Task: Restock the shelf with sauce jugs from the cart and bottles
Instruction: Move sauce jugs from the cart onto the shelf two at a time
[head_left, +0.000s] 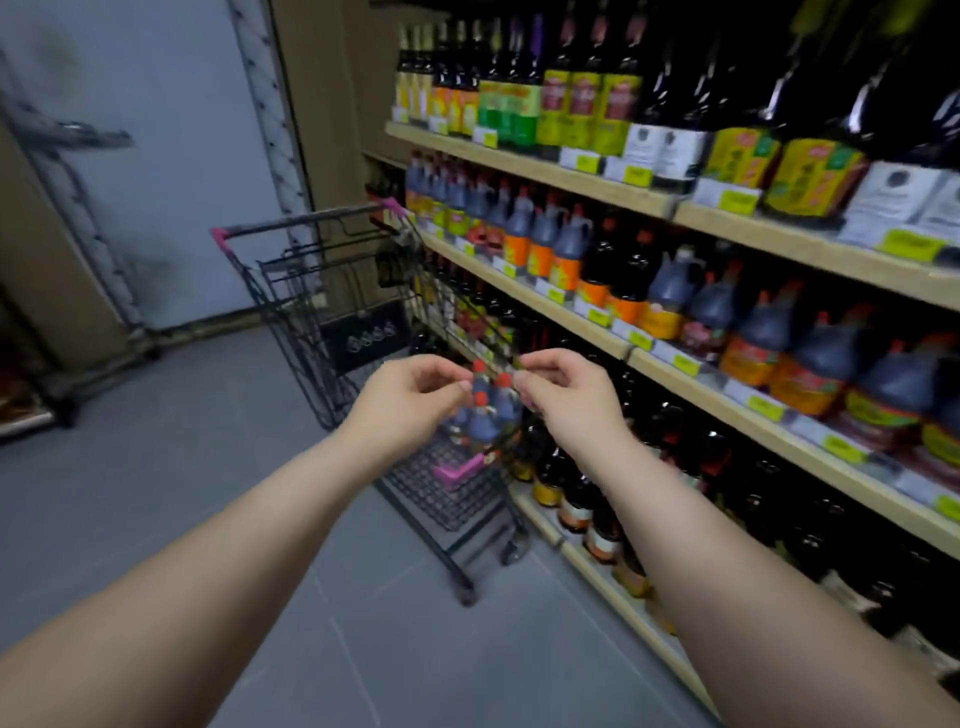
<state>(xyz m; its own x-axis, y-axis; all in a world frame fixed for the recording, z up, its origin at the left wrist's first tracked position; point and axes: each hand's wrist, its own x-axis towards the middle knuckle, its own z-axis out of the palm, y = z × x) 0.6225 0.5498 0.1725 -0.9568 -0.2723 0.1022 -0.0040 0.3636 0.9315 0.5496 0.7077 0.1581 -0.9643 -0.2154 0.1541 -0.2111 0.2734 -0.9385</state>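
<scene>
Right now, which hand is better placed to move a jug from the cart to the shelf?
Probably the right hand: it and the left hand sit level beside the jugs, but the shelf is on its side, so no cross-body reach. Blur hides any grip.

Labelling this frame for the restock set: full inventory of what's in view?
cart: one, black wire, pink handle ends, aisle beside the shelf
sauce jugs: about three visible, dark, red caps, inside cart
shelf jugs: many, dark, orange and yellow labels, middle board
bottles: many, dark, top and lower boards
price tags: many, yellow-green, shelf edges
wire rack: one, grey, far left
left hand: one, fingers curled over sauce jugs, grip unclear
right hand: one, likewise
</scene>
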